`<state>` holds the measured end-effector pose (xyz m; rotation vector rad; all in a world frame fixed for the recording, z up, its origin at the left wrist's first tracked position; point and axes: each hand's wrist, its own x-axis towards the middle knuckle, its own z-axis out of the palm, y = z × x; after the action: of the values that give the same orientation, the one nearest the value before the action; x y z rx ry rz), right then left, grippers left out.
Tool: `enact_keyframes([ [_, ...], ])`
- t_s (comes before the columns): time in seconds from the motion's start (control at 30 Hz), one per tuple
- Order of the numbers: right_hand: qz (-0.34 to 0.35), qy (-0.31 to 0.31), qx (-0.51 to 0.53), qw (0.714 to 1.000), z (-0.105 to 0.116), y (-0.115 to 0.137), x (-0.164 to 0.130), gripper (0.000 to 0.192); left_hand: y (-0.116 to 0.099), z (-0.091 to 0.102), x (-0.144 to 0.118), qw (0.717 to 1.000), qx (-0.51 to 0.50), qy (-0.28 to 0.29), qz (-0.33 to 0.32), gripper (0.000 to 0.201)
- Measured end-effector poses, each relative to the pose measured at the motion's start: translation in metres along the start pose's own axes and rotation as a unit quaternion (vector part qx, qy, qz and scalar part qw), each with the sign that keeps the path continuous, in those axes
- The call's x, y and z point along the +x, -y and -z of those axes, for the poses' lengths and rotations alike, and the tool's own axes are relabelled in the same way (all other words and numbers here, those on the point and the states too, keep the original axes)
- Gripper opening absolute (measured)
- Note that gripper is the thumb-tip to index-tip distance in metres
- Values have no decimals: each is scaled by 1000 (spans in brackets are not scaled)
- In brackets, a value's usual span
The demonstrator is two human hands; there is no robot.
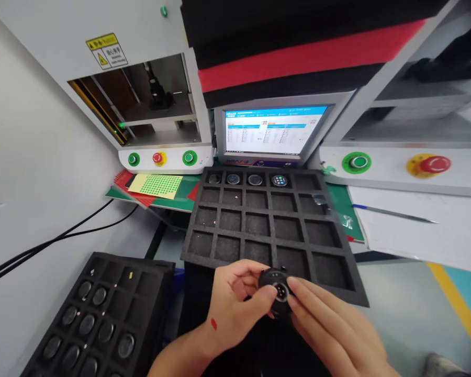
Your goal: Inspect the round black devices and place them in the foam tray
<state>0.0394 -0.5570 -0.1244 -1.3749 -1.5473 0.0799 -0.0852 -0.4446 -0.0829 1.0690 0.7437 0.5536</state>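
Observation:
A black round smartwatch body (275,283) is held between my two hands, its back with the sensor ring turned up toward me. My left hand (235,303) wraps round its left side, with the thumb lying across the back. From the right, the fingers of my right hand (325,319) press together on its edge and back. Just beyond my hands lies a black foam tray (267,230) with square compartments. In its far row sit several round watch bodies, among them a lit one (279,180) with coloured icons.
A second foam tray (141,262) with several watch bodies stands lower left. Behind is a monitor (275,131) between two machines with green buttons (189,157) and red emergency stops (435,164). A pen (396,213) lies on paper at right; a green-dot sticker sheet (157,186) lies left.

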Motion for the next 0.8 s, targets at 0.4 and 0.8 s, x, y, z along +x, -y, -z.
enact_keyframes([
  [0.4,-130,-3,129,983,8,2,47,11,-37,24,-6,827,474,89,-289,34],
  [0.8,-198,-151,251,936,-9,9,34,5,2,11,-5,944,216,-10,-250,18],
])
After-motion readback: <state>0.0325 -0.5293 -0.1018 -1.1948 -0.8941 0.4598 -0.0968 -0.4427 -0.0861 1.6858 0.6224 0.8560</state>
